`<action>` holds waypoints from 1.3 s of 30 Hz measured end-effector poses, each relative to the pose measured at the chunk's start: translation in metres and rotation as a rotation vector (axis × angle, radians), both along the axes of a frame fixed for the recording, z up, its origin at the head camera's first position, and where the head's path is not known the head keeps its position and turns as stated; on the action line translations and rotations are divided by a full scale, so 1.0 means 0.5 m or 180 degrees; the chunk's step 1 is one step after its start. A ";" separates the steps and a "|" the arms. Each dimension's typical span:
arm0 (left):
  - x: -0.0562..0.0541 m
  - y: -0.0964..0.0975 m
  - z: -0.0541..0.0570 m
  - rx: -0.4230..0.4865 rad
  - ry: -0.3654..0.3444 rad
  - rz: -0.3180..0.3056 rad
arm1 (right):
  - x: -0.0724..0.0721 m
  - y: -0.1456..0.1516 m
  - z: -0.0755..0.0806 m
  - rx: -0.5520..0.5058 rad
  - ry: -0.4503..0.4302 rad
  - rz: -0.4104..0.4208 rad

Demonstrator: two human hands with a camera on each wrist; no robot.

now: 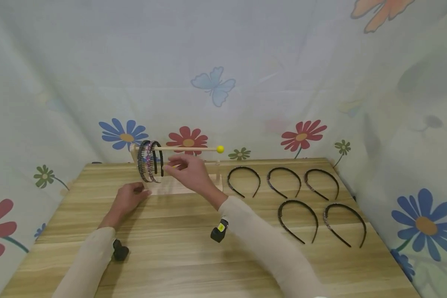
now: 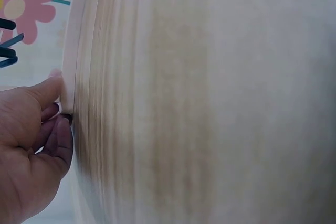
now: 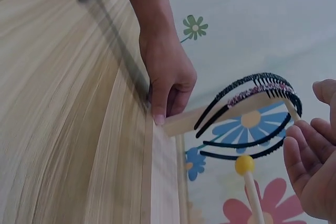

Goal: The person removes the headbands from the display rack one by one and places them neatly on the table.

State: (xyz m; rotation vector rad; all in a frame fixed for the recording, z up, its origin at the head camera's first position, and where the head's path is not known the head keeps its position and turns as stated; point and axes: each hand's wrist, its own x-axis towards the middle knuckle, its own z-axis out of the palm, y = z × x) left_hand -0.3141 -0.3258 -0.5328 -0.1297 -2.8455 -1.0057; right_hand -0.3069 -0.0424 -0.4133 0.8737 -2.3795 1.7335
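A wooden stand [image 1: 175,188] carries a horizontal rod [image 1: 193,149] tipped with a yellow ball [image 1: 220,149]. Side by side at the rod's left end hang a black toothed headband [image 3: 247,80] and a pink sequined headband [image 3: 268,87]. My left hand [image 1: 128,198] pinches the left front corner of the stand's base, thumb on top and fingers curled at the edge, as the left wrist view shows. My right hand [image 1: 191,171] is beside the hanging headbands, thumb and fingers apart, fingertips close to the band's ends; nothing shows between them.
Several dark headbands lie on the wood-grain table to the right, among them a back-row one [image 1: 243,169] and a front-row one [image 1: 298,203]. A flowered cloth [image 1: 253,103] stands behind the table and along both sides. A second, lower rod [image 1: 210,162] shows behind my right hand.
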 end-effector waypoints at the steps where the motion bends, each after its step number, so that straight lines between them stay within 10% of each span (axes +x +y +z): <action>1: 0.000 0.000 0.000 0.0003 -0.0016 0.0009 | 0.000 -0.008 0.000 0.0002 -0.0041 0.0015; 39: -0.002 -0.005 -0.004 0.0001 0.0068 -0.0025 | -0.008 -0.119 -0.030 -0.0179 -0.0288 -0.0115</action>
